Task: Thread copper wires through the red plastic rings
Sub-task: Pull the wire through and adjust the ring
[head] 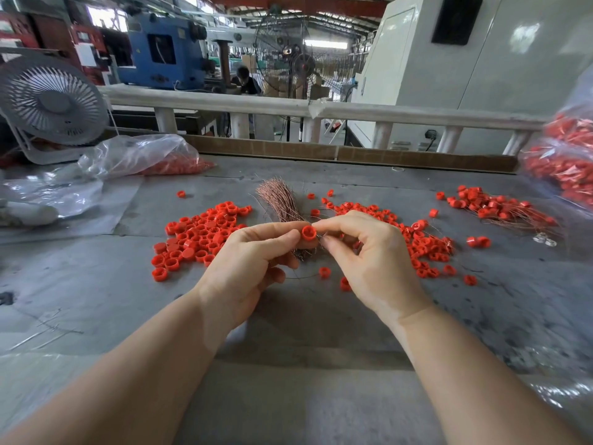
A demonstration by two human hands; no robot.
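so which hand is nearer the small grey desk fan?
Left. The left hand sits mid-table, on the desk fan's side; the right hand lies beyond it, farther right.

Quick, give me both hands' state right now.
Left hand: pinching the red ring, copper wire bundle in its grip.
Right hand: fingers pinched at the ring; wire too fine to confirm.

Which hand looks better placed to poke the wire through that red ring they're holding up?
Probably the right hand. Its fingertips pinch right at the red ring, where thin wire shows, while the left hand grips the ring and the copper wire bundle, steadying them.
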